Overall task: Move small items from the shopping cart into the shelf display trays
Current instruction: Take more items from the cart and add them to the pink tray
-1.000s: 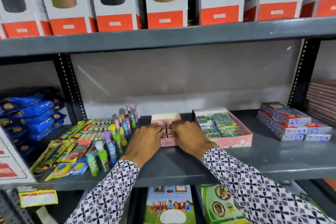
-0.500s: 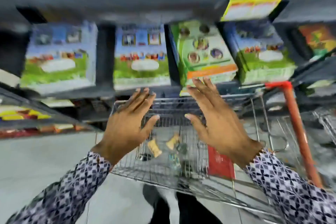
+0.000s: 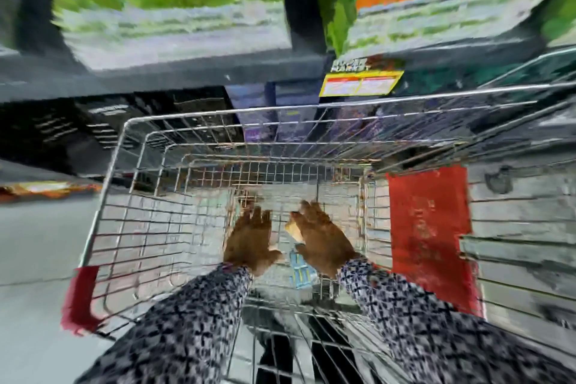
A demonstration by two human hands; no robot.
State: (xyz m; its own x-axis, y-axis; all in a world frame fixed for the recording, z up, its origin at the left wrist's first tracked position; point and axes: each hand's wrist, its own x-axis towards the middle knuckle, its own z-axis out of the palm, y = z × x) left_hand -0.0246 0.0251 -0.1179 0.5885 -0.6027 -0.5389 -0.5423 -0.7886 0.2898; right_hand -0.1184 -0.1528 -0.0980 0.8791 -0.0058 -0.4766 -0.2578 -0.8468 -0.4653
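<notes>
Head view: our hands are off the shelf trays and down in the shopping cart | left hand and right hand splayed wide, empty | small items between them on the cart floor, blurred | regrasp comes next

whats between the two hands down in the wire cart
In the head view, a blurred tan packet and a blue striped packet lie on the wire shopping cart floor between the left hand and right hand.
</notes>
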